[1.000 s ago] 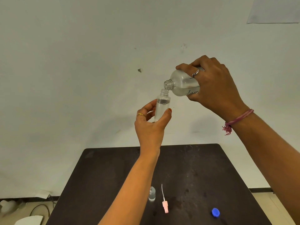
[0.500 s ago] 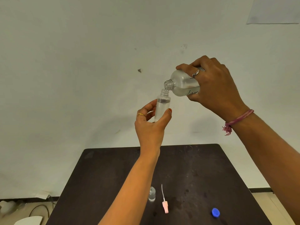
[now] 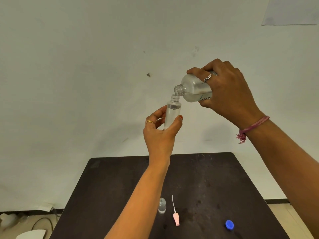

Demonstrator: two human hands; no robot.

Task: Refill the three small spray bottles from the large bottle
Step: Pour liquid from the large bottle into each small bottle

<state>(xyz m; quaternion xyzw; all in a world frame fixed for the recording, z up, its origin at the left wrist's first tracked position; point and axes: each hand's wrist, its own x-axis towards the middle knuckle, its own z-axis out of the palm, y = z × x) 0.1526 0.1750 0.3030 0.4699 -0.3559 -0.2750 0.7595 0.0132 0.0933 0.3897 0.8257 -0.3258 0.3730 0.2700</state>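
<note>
Above the tabletop point(image 3: 120, 178), my right hand point(image 3: 229, 94) keeps the large bottle point(image 3: 193, 88) tipped over the small spray bottle point(image 3: 172, 112) gripped in my left hand point(image 3: 160, 133); nothing has shifted, level near its shoulder, fill likely almost done.

large clear plastic bottle point(image 3: 193, 88): tilted, open mouth touching neck of small clear cylindrical spray bottle point(image 3: 172, 112) (upright, nearly full) | second small clear bottle point(image 3: 162, 205): upright on table

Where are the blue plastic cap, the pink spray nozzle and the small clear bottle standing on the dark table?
blue plastic cap point(image 3: 229, 224), head view, top face.
pink spray nozzle point(image 3: 176, 220), head view, pink body.
small clear bottle point(image 3: 162, 205), head view, mid wall.
</note>
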